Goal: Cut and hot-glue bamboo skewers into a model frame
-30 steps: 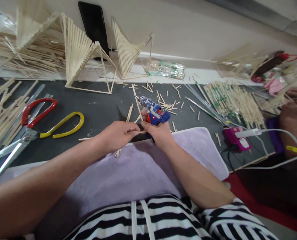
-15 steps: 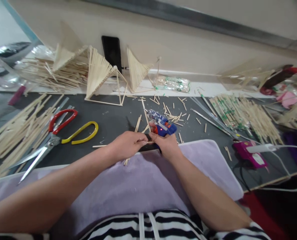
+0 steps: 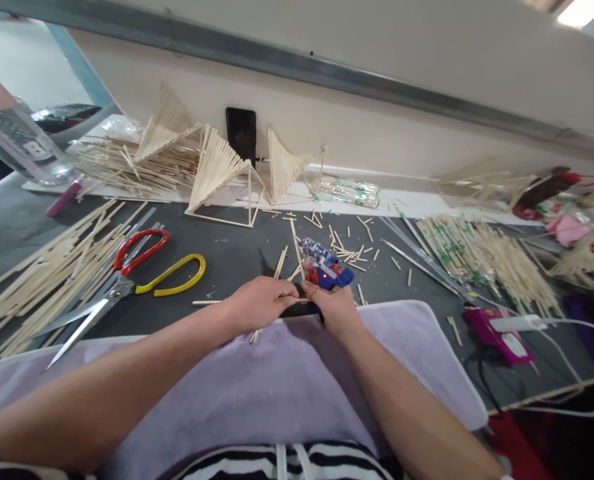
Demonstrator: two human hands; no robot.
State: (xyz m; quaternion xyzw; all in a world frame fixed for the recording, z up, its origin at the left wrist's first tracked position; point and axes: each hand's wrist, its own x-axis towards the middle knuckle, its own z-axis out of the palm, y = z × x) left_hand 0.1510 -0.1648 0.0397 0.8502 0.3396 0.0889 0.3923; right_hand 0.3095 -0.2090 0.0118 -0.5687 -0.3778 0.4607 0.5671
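My left hand (image 3: 263, 303) is closed in a pinch on a thin wooden stick (image 3: 303, 301) that spans the small gap between my hands. A blue hot glue gun (image 3: 327, 263) with a red light is in my right hand (image 3: 337, 308), whose fingers also meet near the stick's other end. Beyond my fingertips another wooden stick (image 3: 297, 241) points away over the dark table. A few more sticks (image 3: 281, 262) lie beside and under my left hand. My fingers partly hide the joint where the sticks meet.
Red-and-yellow-handled scissors (image 3: 121, 287) lie open at left, by long sticks (image 3: 41, 273). Stick frames (image 3: 217, 177) and a phone (image 3: 241, 133) stand at the back. Cut pieces (image 3: 349, 253) lie ahead; a magenta box with cables (image 3: 499, 333) sits right. A purple cloth (image 3: 401, 340) lies in front.
The camera has tilted up slightly, so the scene sits lower in view. My hands keep nearly the same hold on the stick and glue gun.
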